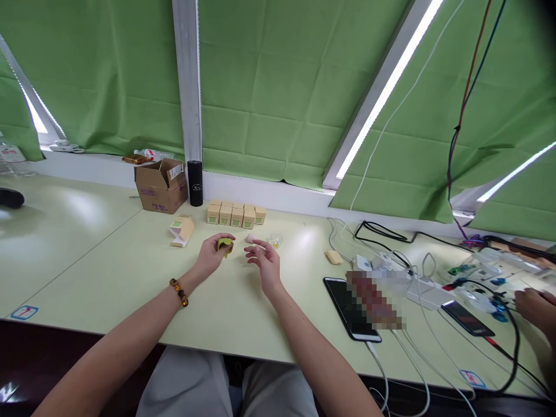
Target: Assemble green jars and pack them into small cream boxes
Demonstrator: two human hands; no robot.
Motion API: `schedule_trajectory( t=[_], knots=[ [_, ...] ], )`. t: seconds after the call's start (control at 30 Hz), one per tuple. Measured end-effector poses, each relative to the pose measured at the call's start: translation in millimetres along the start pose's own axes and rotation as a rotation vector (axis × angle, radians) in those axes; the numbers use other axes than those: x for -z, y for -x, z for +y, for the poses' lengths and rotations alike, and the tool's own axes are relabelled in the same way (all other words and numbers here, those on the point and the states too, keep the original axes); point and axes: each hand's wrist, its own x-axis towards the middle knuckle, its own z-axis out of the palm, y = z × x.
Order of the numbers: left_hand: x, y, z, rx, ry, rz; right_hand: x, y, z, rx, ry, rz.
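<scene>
My left hand (209,256) is closed around a small yellow-green hollow piece (226,241) with a curved edge, held above the table. Its exact kind I cannot make out. To its right, my right hand (269,270) has its fingers apart and bent, with nothing seen in them. Just beyond those fingertips lie a small pale pink item (251,238) and a clear plastic piece (277,238) with a yellow spot. An opened cardboard carton (185,230) lies on its side behind my left hand. Several small tan boxes (237,215) stand in a row farther back.
A large cardboard box (158,190) and a black bottle (196,184) stand by the wall. Rightward are a tan pouch (333,257), a phone (347,307), a power strip (430,293) and tangled cables. Another person's hand (536,310) is at the far right.
</scene>
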Motion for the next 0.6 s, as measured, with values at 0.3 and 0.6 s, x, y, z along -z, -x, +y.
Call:
schedule_trajectory(
  t=[0.3, 0.6],
  knots=[
    [7, 0, 6, 0.471, 0.354, 0.057, 21, -16, 12, 0.279, 0.868, 0.144],
    [11, -4, 7, 0.502, 0.825, -0.063, 22, -58, 21, 0.431, 1.600, -0.001]
  ],
)
